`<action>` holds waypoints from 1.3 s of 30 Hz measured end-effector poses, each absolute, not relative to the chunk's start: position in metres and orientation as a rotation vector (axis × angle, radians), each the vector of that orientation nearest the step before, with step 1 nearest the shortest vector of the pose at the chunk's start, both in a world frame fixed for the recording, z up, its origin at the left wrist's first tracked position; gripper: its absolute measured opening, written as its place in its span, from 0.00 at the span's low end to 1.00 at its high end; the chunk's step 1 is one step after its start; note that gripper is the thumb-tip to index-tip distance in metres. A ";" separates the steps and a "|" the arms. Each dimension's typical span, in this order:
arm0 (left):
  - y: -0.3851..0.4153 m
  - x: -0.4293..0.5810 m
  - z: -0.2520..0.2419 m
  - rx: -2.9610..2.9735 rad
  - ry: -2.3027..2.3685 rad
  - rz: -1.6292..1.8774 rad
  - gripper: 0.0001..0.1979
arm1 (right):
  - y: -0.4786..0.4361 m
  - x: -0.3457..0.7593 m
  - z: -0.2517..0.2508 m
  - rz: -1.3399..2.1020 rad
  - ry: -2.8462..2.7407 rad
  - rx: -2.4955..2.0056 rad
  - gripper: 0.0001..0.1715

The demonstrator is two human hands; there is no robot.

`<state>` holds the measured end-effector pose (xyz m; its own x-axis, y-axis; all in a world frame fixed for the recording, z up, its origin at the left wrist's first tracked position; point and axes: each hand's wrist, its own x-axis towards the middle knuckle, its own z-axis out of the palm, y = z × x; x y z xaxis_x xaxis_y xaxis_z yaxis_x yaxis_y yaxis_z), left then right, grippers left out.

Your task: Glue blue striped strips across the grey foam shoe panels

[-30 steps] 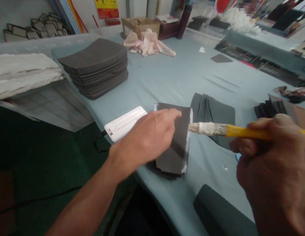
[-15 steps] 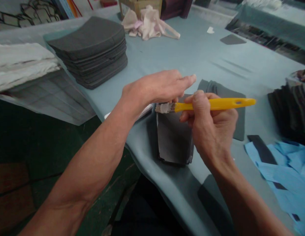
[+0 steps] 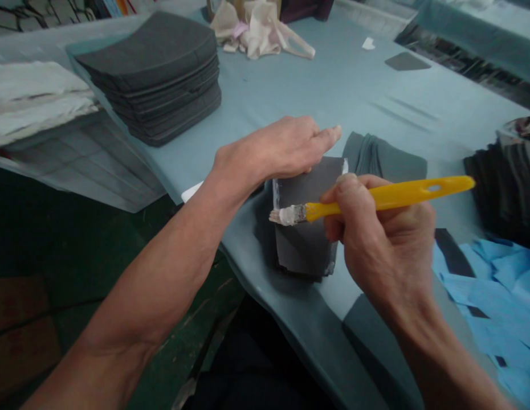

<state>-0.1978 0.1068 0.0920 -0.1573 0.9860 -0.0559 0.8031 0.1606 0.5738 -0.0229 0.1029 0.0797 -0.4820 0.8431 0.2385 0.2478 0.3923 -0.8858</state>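
Observation:
A small stack of dark grey pieces [image 3: 305,247] lies near the table's front edge, with white paste along its upper left edge and at its upper right corner. My right hand [image 3: 376,228] grips a brush [image 3: 414,193] with a yellow handle; its paste-covered bristles touch the stack's left edge. My left hand [image 3: 293,145] rests at the top end of the stack, palm down, thumb stretched out and the other fingertips partly hidden. Just beyond, more grey pieces [image 3: 388,159] lie fanned out.
A tall stack of grey panels [image 3: 158,74] stands at the back left, beside a crate [image 3: 106,159] with white material. Pale cloth [image 3: 260,31] lies at the back. To the right are a dark stack [image 3: 504,182] and blue scraps [image 3: 496,285].
My right hand has moved the brush toward me along the stack's left edge, leaving white paste behind. My left hand has stayed nearly still. The view has shifted slightly.

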 end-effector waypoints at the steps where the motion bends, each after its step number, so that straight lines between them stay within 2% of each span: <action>1: 0.106 -0.196 0.093 1.684 2.022 0.595 0.29 | 0.101 -0.020 0.081 1.065 -1.954 -0.940 0.20; 10: 0.099 -0.186 0.090 1.764 2.034 0.650 0.25 | 0.086 0.003 0.091 1.051 -2.078 -0.930 0.20; 15: 0.097 -0.184 0.085 1.814 2.066 0.660 0.27 | 0.076 0.017 0.091 1.045 -2.135 -0.901 0.21; 25: 0.082 -0.174 0.091 1.929 2.092 0.480 0.27 | 0.057 0.059 0.096 1.040 -2.069 -1.088 0.23; 33: 0.046 -0.165 0.076 2.111 1.936 0.576 0.14 | 0.058 0.118 0.090 1.061 -1.631 -1.267 0.23; 39: 0.023 -0.150 0.078 2.177 1.902 0.232 0.34 | 0.075 0.186 0.049 1.160 -1.326 -1.326 0.23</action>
<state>-0.1501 0.0232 0.0783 0.1393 0.9895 -0.0384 0.9512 -0.1230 0.2829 0.1862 0.0753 0.0494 -0.0167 0.9997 -0.0189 0.1520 -0.0162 -0.9882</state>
